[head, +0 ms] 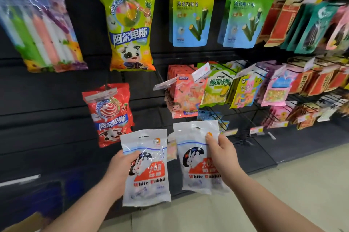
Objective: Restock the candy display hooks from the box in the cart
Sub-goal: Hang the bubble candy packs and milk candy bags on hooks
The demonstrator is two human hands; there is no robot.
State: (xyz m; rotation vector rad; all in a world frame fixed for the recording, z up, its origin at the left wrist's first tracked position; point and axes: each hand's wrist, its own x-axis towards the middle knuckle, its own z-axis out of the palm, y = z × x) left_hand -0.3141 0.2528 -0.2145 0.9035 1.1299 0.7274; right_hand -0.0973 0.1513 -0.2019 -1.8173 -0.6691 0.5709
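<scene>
I hold two white White Rabbit candy bags upright in front of the dark display wall. My left hand [120, 167] grips the left bag [146, 180] by its left edge, thumb across the front. The right bag [194, 148] is gripped by my right hand [221, 154] along its right side, thumb near the top corner. Both bags have a hang hole at the top, and neither is on a hook. The box and cart are out of view, apart from a cardboard corner [24, 222] at the lower left.
A red lollipop bag [109, 112] and a yellow-green one [130, 26] hang above my left hand. Rows of filled hooks with snack bags [217, 88] run to the right. A bag of coloured sticks [39, 24] hangs at upper left. The pale floor [302, 175] lies at the lower right.
</scene>
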